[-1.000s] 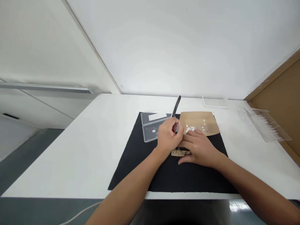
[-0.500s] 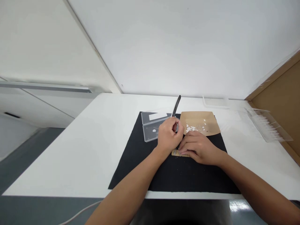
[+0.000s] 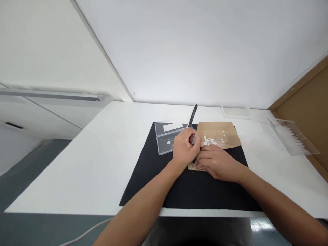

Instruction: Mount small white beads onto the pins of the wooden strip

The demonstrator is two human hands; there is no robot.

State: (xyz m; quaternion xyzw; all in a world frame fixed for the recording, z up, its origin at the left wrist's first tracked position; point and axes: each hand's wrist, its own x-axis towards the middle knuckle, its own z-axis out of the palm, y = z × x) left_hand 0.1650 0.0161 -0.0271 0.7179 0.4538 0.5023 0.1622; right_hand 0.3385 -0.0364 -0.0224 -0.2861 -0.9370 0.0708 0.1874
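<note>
My left hand (image 3: pixel 185 146) is closed around a slim black tool (image 3: pixel 193 116) whose rounded end points up and away; its working tip is hidden behind the fingers, so its exact kind does not show. Beside it, my right hand (image 3: pixel 217 162) has its fingers bent and pressed together on a small tan strip (image 3: pixel 191 166) with a greyish mark, lying on a black mat (image 3: pixel 143 184). The fingers cover most of that strip. Both hands nearly touch. Just beyond them, a brown paper tray (image 3: pixel 217 128) holds several small white pieces (image 3: pixel 210 140).
A clear hinged plastic case (image 3: pixel 164 147) with a white label (image 3: pixel 173 126) lies open left of the tray. At the right are a clear box of white pointed pieces (image 3: pixel 292 138) and a shallow white tray (image 3: pixel 235 112) by the wall. A brown board (image 3: pixel 304 99) borders the white table (image 3: pixel 77 171).
My right hand's fingers have shifted slightly and drawn closer together over the tan strip, covering more of it. The left hand and black tool stay almost still.
</note>
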